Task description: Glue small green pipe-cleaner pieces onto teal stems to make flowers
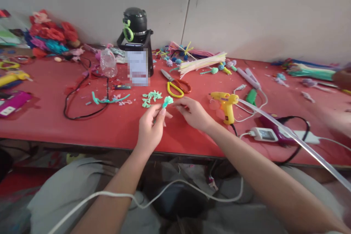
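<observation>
Between its thumb and fingers, my left hand [151, 128] pinches a small mint-green fuzzy flower [168, 101]. Just right of the flower is my right hand [193, 113], its fingers bent together; whether they hold anything is too small to tell. A pile of short mint-green pieces [151, 98] lies on the red table [109, 131] behind my left hand. Scissors [175, 85] with yellow and orange handles rest behind my hands. To the right, a yellow glue gun [225, 104] with a long clear stick [274, 122] stands on the table.
Behind are a black bottle [136, 22], a phone [138, 66], a plastic cup [108, 64] and pale stems [203, 63]. Black cable [71, 118] loops at left. A power bank [264, 134] lies at right. Another person's blurred hand [338, 115] shows at the right edge.
</observation>
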Demonstrator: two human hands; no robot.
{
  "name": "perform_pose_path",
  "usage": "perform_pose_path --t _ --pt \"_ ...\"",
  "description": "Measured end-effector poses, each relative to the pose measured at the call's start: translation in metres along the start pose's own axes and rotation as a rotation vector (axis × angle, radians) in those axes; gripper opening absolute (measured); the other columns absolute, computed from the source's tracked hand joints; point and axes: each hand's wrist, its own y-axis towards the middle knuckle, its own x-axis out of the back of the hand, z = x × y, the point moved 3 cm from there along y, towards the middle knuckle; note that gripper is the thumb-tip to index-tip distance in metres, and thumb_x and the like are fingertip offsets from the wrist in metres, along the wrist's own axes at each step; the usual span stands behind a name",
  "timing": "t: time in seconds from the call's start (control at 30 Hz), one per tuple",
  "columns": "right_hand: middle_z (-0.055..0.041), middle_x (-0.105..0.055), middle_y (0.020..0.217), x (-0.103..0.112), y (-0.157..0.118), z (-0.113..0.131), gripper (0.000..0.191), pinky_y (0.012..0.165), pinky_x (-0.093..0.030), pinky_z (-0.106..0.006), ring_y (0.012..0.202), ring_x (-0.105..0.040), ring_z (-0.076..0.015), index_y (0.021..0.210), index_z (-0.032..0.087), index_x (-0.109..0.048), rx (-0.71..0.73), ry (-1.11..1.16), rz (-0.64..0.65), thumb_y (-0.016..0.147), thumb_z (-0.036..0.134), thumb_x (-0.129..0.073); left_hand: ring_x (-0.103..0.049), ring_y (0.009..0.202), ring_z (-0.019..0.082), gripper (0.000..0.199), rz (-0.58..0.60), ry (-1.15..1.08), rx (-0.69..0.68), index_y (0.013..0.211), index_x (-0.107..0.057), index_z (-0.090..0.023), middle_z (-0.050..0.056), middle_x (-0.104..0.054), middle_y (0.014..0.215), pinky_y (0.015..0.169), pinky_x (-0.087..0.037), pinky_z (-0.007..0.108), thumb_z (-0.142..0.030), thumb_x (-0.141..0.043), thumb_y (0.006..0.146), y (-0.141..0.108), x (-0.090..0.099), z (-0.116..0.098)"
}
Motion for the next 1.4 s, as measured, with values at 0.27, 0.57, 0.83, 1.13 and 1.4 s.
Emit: perform_pose_path --t 0.27,0.57,0.83,1.13,1.4 --pt "-0.0027 -0.074 0.079 0.018 -0.058 -0.008 0.030 0.079 -0.058 -0.036 0.076 -0.071 -0.0179 0.087 0.021 -0.067 -0.320 0.589 -0.274 0.076 0.045 -0.082 -0.065 0.061 0.013 0.026 0.089 -0.102 0.067 0.092 -0.065 -0.018 0.008 -0.077 0.088 0.060 -0.053 0.025 -0.043 -0.064 0.096 0.011 -0.030 -0.001" --pt "-0.0028 -0.074 0.077 0.012 -0.053 -0.011 0.023 0.073 -0.056 -0.032 0.072 -0.066 -0.0160 0.084 0.020 -0.077 -0.330 0.621 -0.387 0.079 0.042 -0.081 -0.069 0.074 0.016 0.019 0.129 -0.015 0.057 0.094 -0.062 -0.020 0.004 -0.071 0.085 0.068 -0.057 0.027 -0.039 -0.060 0.099 0.012 -0.052 -0.002" --pt "-0.0035 -0.076 0.079 0.008 -0.051 -0.007 0.021 0.076 -0.057 -0.033 0.075 -0.069 -0.0176 0.083 0.020 -0.076 -0.293 0.661 -0.364 0.080 0.040 -0.081 -0.060 0.066 0.013 0.021 0.155 0.100 0.036 0.089 -0.054 -0.021 0.001 -0.064 0.077 0.062 -0.049 0.025 -0.037 -0.053 0.102 0.008 -0.055 -0.002" --pt "-0.0015 -0.072 0.072 0.008 -0.052 -0.002 0.026 0.070 -0.054 -0.030 0.067 -0.066 -0.0150 0.080 0.019 -0.072 -0.215 0.675 -0.314 0.085 0.044 -0.079 -0.053 0.061 0.011 0.027 0.239 0.037 0.050 0.084 -0.052 -0.020 -0.001 -0.058 0.073 0.059 -0.044 0.024 -0.037 -0.049 0.104 0.007 -0.055 -0.006" --pt "-0.0006 -0.071 0.073 0.010 -0.048 -0.002 0.031 0.067 -0.051 -0.027 0.067 -0.064 -0.0132 0.079 0.020 -0.068 -0.179 0.689 -0.130 0.085 0.048 -0.078 -0.050 0.053 0.009 0.029 0.280 -0.074 0.065 0.079 -0.054 -0.019 -0.003 -0.055 0.066 0.053 -0.043 0.021 -0.038 -0.058 0.100 0.010 -0.051 -0.008"
